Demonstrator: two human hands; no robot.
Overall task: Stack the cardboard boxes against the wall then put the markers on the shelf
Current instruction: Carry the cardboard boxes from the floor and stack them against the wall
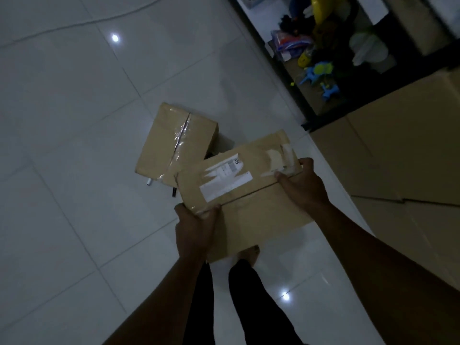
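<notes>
Both hands are on the labelled box (239, 192), held mid-frame above the tile floor (62, 120). Left hand (195, 230) grips the near-left corner, thumb on top, fingers hidden below. Right hand (302, 185) clamps the right end, thumb on the top edge, fingers wrapped round the side. Opposite-corner grip looks chosen to keep a flat, wide box level and stop it twisting; top face with torn label and tape faces up.

Second box (174, 143), taped along its seam, lies on the floor just above and left of the held one, not near any wall. Two markers (150, 182) sit on the floor at its lower edge: one light cap poking out at the left, one dark one (174, 191) just beside the held box's left corner. Any more are probably hidden under the boxes, can't tell.

Large cardboard sheets (398, 150) fill the right of the frame, likely the stack spot by the wall, though the wall itself isn't visible. Dark shelf (293, 78), upper right, is crammed with toys and bags; markers go there later.

Judgement: early in the task, first box in carry, one box and the markers left. Dim light, so watch the markers underfoot; a bare foot (252, 255) shows just below the box.
</notes>
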